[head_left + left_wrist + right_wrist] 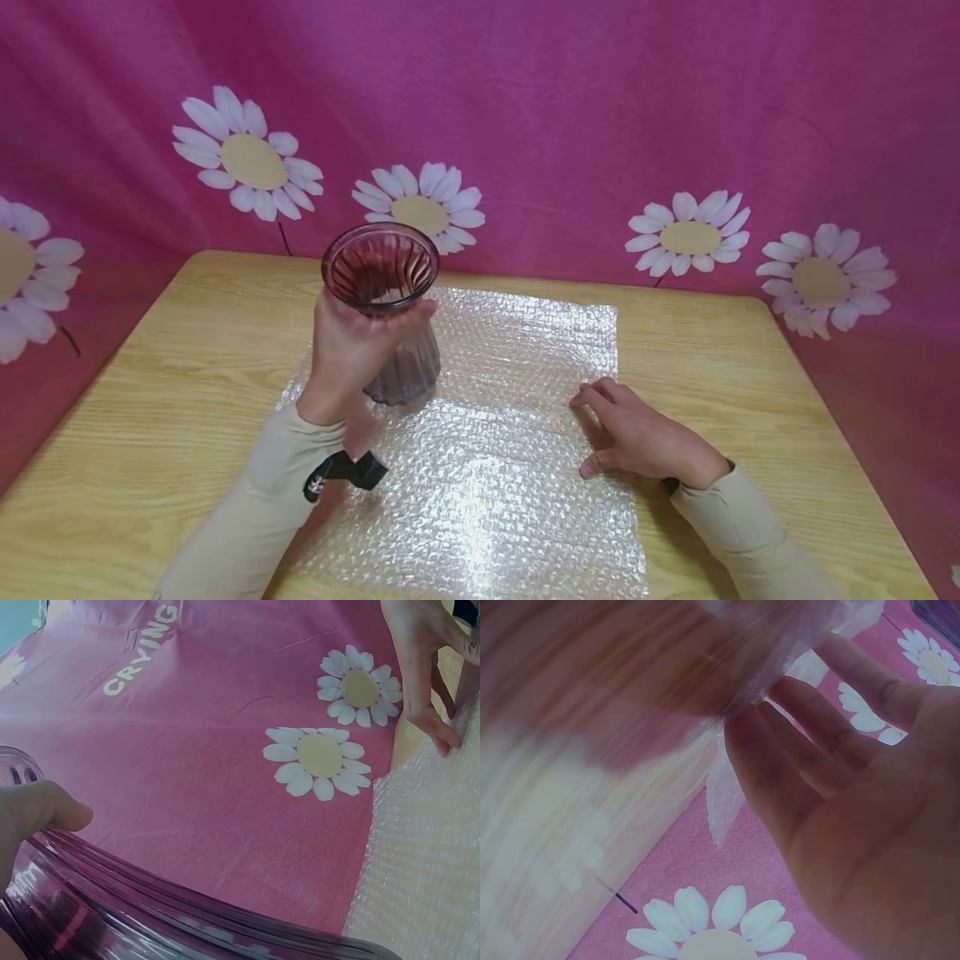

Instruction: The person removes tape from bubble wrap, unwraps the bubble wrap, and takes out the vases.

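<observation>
A purple-tinted ribbed glass vase (408, 371) is upright over the left part of a clear bubble wrap sheet (510, 433). My left hand (348, 346) grips it round the neck, just under the flared rim. In the left wrist view the thumb lies along the glass of the vase (150, 900). Whether its base touches the wrap I cannot tell. My right hand (637, 433) is at the sheet's right edge, its fingers slightly bent. In the right wrist view the fingertips (742, 724) touch the bubble wrap (724, 795).
The sheet lies on a light wood-grain table (750, 400). Behind and at both sides hangs a pink cloth (555, 125) printed with white daisies. A black strap (345, 473) is round the left wrist.
</observation>
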The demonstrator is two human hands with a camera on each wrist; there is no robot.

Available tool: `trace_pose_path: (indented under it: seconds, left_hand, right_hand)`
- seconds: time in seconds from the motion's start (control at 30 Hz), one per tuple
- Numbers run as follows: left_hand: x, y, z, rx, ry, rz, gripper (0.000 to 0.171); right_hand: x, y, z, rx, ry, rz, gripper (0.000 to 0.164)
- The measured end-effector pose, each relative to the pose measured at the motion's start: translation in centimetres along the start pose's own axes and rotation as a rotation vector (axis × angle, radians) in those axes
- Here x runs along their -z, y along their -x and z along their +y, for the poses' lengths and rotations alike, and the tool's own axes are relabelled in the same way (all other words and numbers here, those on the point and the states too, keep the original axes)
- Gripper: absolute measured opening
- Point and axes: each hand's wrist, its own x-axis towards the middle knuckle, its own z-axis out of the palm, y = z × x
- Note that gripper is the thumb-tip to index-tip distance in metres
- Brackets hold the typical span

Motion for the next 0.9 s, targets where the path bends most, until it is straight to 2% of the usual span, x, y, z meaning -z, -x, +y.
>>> trace_pose_path:
  seconds: [0.5,0.9]
  left_hand:
    - [0.8,-0.7,-0.1,-0.019,0.03,0.074,0.063]
    - [1.6,-0.9,0.2,0.01,0.102,0.104,0.068]
  right_hand:
    - [0.0,0.1,0.0,0.006,0.015,0.014,0.083]
    - [-0.1,0.1,0.2,0.037,0.004,0.025,0.082]
